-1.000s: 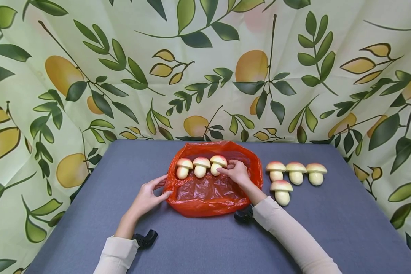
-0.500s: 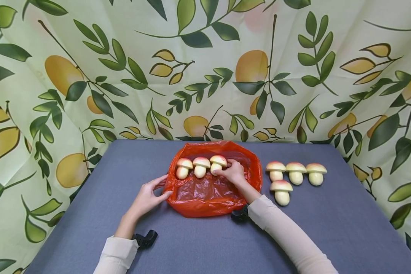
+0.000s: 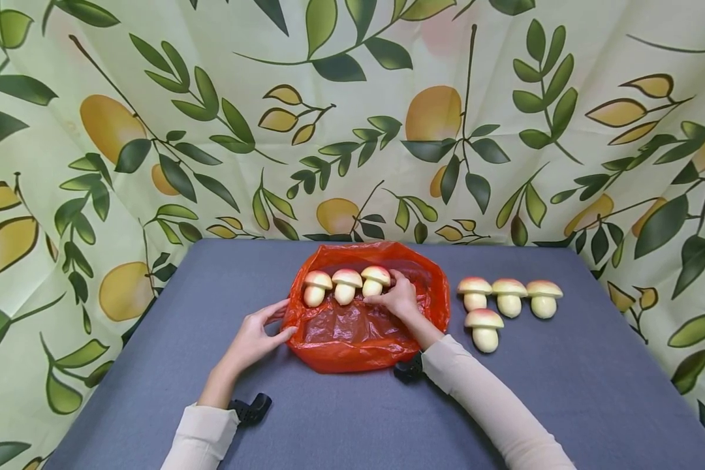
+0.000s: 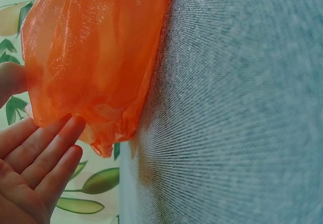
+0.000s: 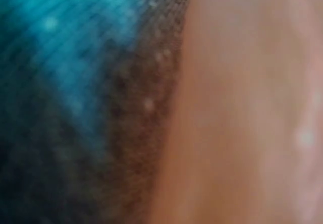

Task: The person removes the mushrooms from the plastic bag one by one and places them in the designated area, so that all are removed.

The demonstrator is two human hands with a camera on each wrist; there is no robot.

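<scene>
A red plastic bag (image 3: 367,358) lies spread wide at its mouth on the table. Inside it, along the far side, stand a left mushroom (image 3: 314,295), a middle mushroom (image 3: 345,294) and a right mushroom (image 3: 373,287), all with pale stems and reddish-yellow caps. My right hand (image 3: 402,300) reaches into the bag and holds the right mushroom, fingers beside its cap and thumb by its stem base. My left hand (image 3: 258,336) touches the bag's left side; in the left wrist view its straight fingers (image 4: 48,156) rest against the plastic. Blurred skin fills much of the right wrist view.
Right of the bag, three mushrooms (image 3: 509,301) stand in a row, with a single mushroom (image 3: 484,333) in front of them. The grey-blue table (image 3: 341,424) is backed by a leaf-and-fruit patterned cloth (image 3: 364,163).
My right hand has shifted slightly left and its thumb has slid down from the stem to below it. The right mushroom and my left hand stay about where they were.
</scene>
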